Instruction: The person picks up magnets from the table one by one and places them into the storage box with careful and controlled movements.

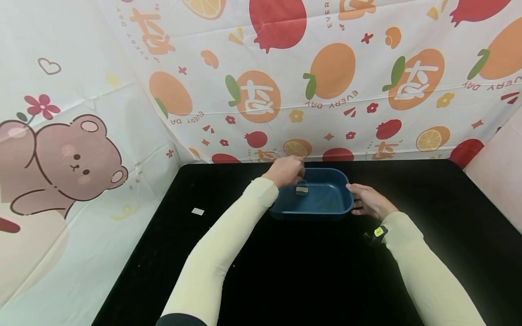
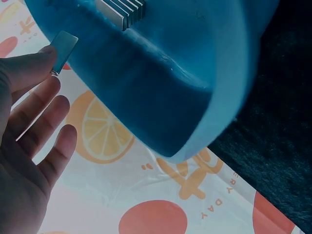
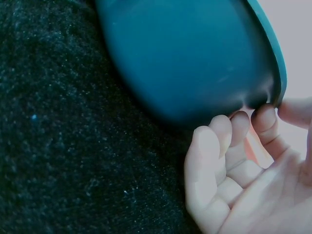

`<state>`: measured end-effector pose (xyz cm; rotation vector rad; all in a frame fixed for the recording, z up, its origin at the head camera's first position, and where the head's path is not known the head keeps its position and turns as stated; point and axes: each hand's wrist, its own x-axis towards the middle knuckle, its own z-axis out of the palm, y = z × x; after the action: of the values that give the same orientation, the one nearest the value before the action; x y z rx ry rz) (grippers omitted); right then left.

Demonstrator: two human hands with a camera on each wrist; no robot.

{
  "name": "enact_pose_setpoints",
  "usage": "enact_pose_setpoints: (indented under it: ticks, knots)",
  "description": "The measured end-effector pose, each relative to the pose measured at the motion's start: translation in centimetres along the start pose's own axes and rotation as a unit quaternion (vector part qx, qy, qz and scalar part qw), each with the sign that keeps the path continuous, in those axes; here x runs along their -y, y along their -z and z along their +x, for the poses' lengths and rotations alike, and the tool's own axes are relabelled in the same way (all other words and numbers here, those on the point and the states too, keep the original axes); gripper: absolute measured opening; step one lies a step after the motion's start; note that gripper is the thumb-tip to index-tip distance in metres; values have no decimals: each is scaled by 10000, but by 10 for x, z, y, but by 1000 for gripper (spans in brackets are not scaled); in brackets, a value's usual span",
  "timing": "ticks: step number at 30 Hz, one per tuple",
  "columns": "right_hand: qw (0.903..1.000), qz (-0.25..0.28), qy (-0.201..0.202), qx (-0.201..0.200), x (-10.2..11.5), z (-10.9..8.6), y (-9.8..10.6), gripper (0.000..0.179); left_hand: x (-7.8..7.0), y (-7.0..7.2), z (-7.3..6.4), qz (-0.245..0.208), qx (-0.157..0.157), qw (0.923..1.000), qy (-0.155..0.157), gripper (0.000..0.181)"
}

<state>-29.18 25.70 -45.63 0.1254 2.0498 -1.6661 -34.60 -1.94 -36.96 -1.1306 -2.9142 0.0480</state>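
A blue plastic bin (image 1: 326,197) stands on the black table. Over its left part is my left hand (image 1: 287,171), pinching a small flat shiny metal rectangle (image 2: 64,48) between thumb and index finger; the other fingers are loosely bent. A row of similar metal rectangles (image 1: 302,190) lies together inside the bin, seen also as upright plates (image 2: 122,13) in the left wrist view. At the bin's right end my right hand (image 1: 369,200) grips the rim, its thumb at the edge and its fingertips (image 3: 239,124) against the outer wall.
A small white rectangle (image 1: 197,211) lies on the black table (image 1: 310,271) left of the left forearm. Behind the table hangs a fruit-print cloth (image 1: 285,81), close to the bin's far side. A bear-print cloth (image 1: 77,158) hangs at the left.
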Motion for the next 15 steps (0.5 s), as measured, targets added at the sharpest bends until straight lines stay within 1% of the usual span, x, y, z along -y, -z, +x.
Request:
enact_pose_setpoints:
  ticks: [4,11,15]
  knots:
    - [10000,43,15,-53,-1,1,0,63,-1,0,2,-17,11,10000,-68,11]
    - [10000,33,1,-62,-1,1,1,64,-2,-5,4,-98,38,9999,-64,12]
    - [10000,62,-15,-47,-1,1,1,63,-1,-7,4,-117,123,9998,-138,13]
